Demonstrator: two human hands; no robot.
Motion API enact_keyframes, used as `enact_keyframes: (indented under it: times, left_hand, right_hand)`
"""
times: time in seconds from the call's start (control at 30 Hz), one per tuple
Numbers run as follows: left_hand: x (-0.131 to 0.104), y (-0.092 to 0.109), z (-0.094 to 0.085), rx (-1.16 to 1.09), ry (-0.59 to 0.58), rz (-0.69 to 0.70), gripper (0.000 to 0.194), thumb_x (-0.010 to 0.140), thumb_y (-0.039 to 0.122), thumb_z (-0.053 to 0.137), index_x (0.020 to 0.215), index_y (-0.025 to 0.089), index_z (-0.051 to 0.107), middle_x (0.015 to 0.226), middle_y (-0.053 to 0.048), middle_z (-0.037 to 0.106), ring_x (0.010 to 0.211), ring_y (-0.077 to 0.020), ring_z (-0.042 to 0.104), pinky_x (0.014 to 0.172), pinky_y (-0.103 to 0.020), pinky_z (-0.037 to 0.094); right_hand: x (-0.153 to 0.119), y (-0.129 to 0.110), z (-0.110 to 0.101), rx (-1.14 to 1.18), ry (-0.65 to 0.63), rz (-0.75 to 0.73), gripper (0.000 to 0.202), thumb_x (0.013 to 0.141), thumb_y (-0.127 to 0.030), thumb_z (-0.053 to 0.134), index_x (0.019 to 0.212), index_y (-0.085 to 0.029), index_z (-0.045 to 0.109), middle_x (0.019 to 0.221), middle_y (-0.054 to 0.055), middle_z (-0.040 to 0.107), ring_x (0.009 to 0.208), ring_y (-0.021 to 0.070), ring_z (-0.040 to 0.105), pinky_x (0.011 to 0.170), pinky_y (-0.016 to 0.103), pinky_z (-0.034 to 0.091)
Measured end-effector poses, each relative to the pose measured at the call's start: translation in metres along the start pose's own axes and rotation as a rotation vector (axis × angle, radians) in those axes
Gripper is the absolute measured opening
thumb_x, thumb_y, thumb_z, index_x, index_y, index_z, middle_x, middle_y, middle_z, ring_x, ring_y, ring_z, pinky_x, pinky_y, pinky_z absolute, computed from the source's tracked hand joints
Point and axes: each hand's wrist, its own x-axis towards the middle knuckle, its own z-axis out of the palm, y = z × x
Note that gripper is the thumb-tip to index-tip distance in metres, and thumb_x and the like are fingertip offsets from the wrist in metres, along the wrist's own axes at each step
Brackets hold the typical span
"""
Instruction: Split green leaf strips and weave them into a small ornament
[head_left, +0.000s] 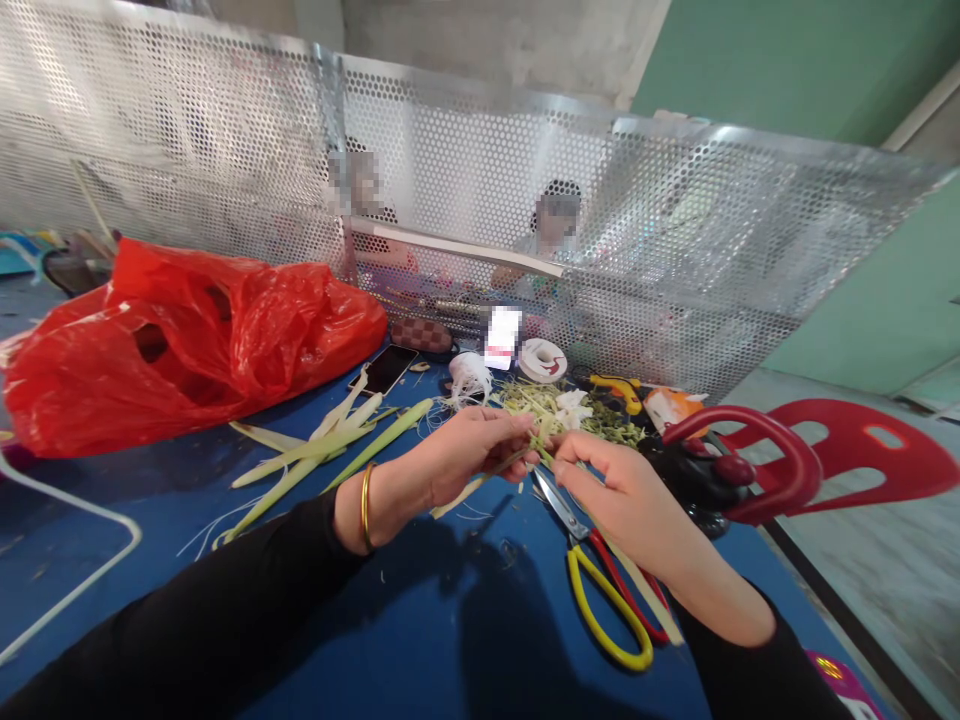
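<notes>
Left hand (469,450) and right hand (619,490) are both pinching one green leaf strip (537,447); one pair of scissors (600,575) is lying beneath; no legible writing.

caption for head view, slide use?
Both hands pinch a green leaf strip above scissors on blue table.

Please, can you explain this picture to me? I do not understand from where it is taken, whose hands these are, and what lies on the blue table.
A camera on a person's head looks down at their own two hands. The left hand and right hand together pinch a thin green leaf strip. On the blue table lie scissors with yellow and red handles, loose leaf strips, a red plastic bag, a phone, white thread and a tape roll. Behind a perforated metal screen, other people sit.
</notes>
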Motion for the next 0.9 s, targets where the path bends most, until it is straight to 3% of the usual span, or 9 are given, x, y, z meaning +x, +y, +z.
enact_keyframes:
  times: [0.17,0.4,0.57,0.73,0.9]
  left_hand:
    - [-0.0021,0.0011,0.0005,0.085,-0.004,0.000,0.027,0.072,0.037,0.071,0.078,0.011,0.067,0.072,-0.004,0.067,0.052,-0.0086,0.056,0.056,-0.024,0.044]
    - [-0.0026,0.0001,0.0059,0.155,0.028,0.033,0.012,0.075,0.023,0.067,0.070,0.013,0.065,0.064,0.000,0.063,0.049,-0.0061,0.052,0.054,-0.021,0.042]
    - [0.0002,-0.0013,0.0040,0.175,0.055,0.062,0.016,0.073,0.028,0.071,0.069,0.014,0.064,0.063,0.002,0.062,0.049,-0.0061,0.051,0.054,-0.020,0.042]
    - [-0.0008,0.0040,-0.0003,0.140,0.033,0.034,0.035,0.079,0.049,0.063,0.077,0.014,0.066,0.071,-0.004,0.068,0.056,-0.0103,0.058,0.060,-0.024,0.046]
    - [0.0015,-0.0016,0.0028,0.152,0.058,0.046,0.023,0.068,0.033,0.077,0.074,0.013,0.068,0.066,-0.001,0.066,0.052,-0.0068,0.053,0.058,-0.021,0.043]
  right_hand:
    - [0.0005,-0.0005,0.0018,-0.016,0.004,0.020,0.022,0.085,-0.025,0.046,0.064,-0.020,0.045,0.066,-0.002,0.049,0.064,0.0135,0.045,0.058,0.024,0.035]
    - [0.0004,0.0009,0.0028,-0.070,-0.005,-0.041,0.021,0.085,-0.021,0.045,0.063,-0.020,0.043,0.065,-0.002,0.048,0.063,0.0131,0.045,0.059,0.024,0.035]
    - [0.0013,0.0016,0.0029,-0.073,0.011,-0.066,0.023,0.085,-0.021,0.046,0.062,-0.020,0.043,0.068,-0.001,0.052,0.066,0.0145,0.048,0.062,0.026,0.038]
    - [0.0030,0.0058,0.0038,-0.102,0.073,-0.007,0.022,0.087,-0.026,0.048,0.065,-0.021,0.048,0.074,0.001,0.056,0.071,0.0167,0.053,0.069,0.029,0.041]
    - [0.0031,0.0060,0.0068,-0.159,0.084,0.003,0.024,0.086,-0.026,0.049,0.063,-0.021,0.047,0.068,0.000,0.052,0.065,0.0154,0.050,0.062,0.027,0.040]
